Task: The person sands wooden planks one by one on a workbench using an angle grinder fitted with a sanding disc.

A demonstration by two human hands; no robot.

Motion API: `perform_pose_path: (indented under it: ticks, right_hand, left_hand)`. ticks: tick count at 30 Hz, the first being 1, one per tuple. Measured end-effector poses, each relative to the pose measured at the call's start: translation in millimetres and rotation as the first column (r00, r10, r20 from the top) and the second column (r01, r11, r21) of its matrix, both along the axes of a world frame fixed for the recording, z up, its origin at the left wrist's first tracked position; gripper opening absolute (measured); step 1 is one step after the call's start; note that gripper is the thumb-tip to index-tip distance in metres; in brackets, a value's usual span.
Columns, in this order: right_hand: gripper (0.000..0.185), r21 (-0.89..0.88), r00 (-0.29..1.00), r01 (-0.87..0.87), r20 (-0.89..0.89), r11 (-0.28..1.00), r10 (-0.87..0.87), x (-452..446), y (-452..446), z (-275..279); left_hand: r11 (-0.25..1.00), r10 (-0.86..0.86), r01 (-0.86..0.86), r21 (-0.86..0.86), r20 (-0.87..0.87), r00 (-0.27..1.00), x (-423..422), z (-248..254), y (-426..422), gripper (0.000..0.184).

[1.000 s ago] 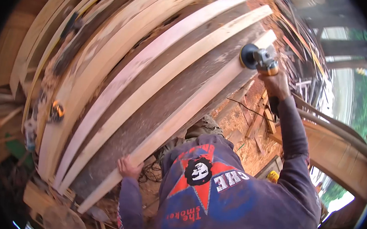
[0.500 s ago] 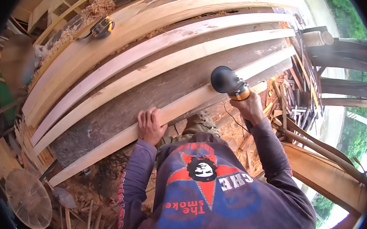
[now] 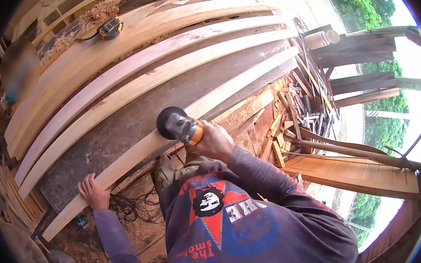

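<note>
A long, pale wooden plank (image 3: 123, 166) lies slanting over the edge of the dark bench (image 3: 137, 121). My left hand (image 3: 94, 191) grips this plank near its lower left end, its fingers lying over the top. An angle grinder (image 3: 190, 131) with a round black disc (image 3: 171, 122) is held in my right hand (image 3: 217, 141), whose fingers are wrapped round the body. The disc is over the middle of the plank; whether it touches the wood I cannot tell.
Several long curved planks (image 3: 145, 82) lie side by side beyond. A black-and-yellow power tool (image 3: 111, 27) rests on the farther wood. Wood scraps (image 3: 280, 137) and sawdust cover the ground at right. Thin strips (image 3: 15, 195) are stacked at left, and loose cable (image 3: 137, 210) lies below the plank.
The grinder in my right hand has moved left and down along the plank. My left hand has slid toward the plank's lower left end. The camera view has shifted too.
</note>
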State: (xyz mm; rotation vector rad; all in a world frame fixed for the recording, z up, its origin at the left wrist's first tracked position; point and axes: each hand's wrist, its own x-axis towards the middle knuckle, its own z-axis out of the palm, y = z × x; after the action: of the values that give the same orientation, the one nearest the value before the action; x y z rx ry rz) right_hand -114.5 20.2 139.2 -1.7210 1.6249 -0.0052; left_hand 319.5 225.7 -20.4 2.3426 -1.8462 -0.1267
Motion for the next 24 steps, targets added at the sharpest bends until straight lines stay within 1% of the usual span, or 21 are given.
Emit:
perform_pose_path:
  ticks: [2,3,5,6,8,9,11,12,14,16,17,18,20,22,23,24]
  right_hand:
    - [0.046,-0.019,0.998,-0.056,0.005,0.998,0.056,15.2,3.3,3.4]
    - [0.046,-0.02,0.998,-0.057,0.004,0.998,0.057,15.9,3.0,7.5]
    - [0.046,0.045,0.999,-0.033,-0.039,0.998,0.035,9.9,-3.8,15.4]
    - [0.048,0.018,0.998,-0.05,-0.026,0.999,0.051,-6.2,-5.9,9.6]
    - [0.05,-0.035,1.0,-0.007,0.029,0.999,0.008,-25.5,-18.3,32.5]
    - [0.05,-0.05,1.0,0.013,-0.028,0.999,-0.015,-40.1,-24.5,34.5]
    - [0.047,-0.058,0.986,0.078,-0.141,0.995,-0.085,-80.9,-37.5,25.2]
    - [0.045,-0.054,0.972,0.124,-0.197,0.991,-0.132,-103.9,-45.0,18.2]
    - [0.042,-0.107,0.963,0.217,-0.138,0.97,-0.231,-137.9,-60.6,20.2]
    - [0.04,-0.116,0.947,0.281,-0.126,0.953,-0.295,-173.4,-77.7,20.7]
    - [0.039,-0.141,0.921,0.319,-0.184,0.937,-0.342,-190.2,-85.4,19.1]
    - [0.038,-0.108,0.9,0.397,-0.148,0.911,-0.41,-207.6,-93.9,17.5]
    - [0.037,-0.201,0.873,0.386,-0.235,0.9,-0.427,-239.1,-107.3,16.4]
    - [0.034,-0.213,0.817,0.492,-0.221,0.844,-0.532,-271.8,-120.3,8.6]
    - [0.033,-0.165,0.825,0.539,-0.093,0.826,-0.557,-301.9,-126.5,-9.1]
    - [0.032,-0.166,0.837,0.526,-0.072,0.834,-0.542,-305.4,-132.2,-4.4]
  left_hand:
    - [0.996,-0.094,0.094,-0.012,-0.006,0.996,2.1,7.5,-8.8,0.077]
    - [0.996,-0.093,0.093,-0.013,-0.008,0.996,3.0,5.8,-7.0,0.077]
    - [0.987,-0.136,0.135,-0.085,-0.01,0.991,6.7,1.5,-6.9,0.071]
    - [0.987,-0.136,0.134,-0.087,-0.011,0.991,7.8,0.9,-7.6,0.071]
    - [0.981,-0.153,0.149,-0.128,-0.018,0.988,7.2,-0.1,-8.1,0.068]
    - [0.982,-0.147,0.143,-0.122,-0.021,0.989,7.7,0.3,-9.2,0.068]
    - [0.967,-0.202,0.195,-0.166,-0.021,0.979,10.0,3.1,-12.5,0.067]
    - [0.968,-0.2,0.195,-0.157,-0.02,0.979,10.2,5.1,-12.0,0.067]
    - [0.971,-0.204,0.196,-0.135,-0.046,0.978,9.3,8.8,-14.7,0.067]
    - [0.975,-0.2,0.193,-0.111,-0.051,0.979,10.6,7.8,-14.8,0.067]
    - [0.978,-0.195,0.189,-0.09,-0.057,0.979,10.3,6.5,-15.5,0.067]
    - [0.978,-0.193,0.188,-0.087,-0.051,0.98,8.0,7.6,-17.1,0.067]
    - [0.984,-0.179,0.177,-0.025,-0.08,0.981,6.8,14.5,-19.1,0.069]
    - [0.986,-0.168,0.167,-0.015,-0.075,0.983,6.6,13.0,-21.3,0.071]
    - [0.988,-0.152,0.151,-0.014,-0.087,0.985,7.0,13.4,-21.6,0.072]
    - [0.99,-0.14,0.14,-0.008,-0.071,0.988,6.0,16.6,-26.0,0.072]
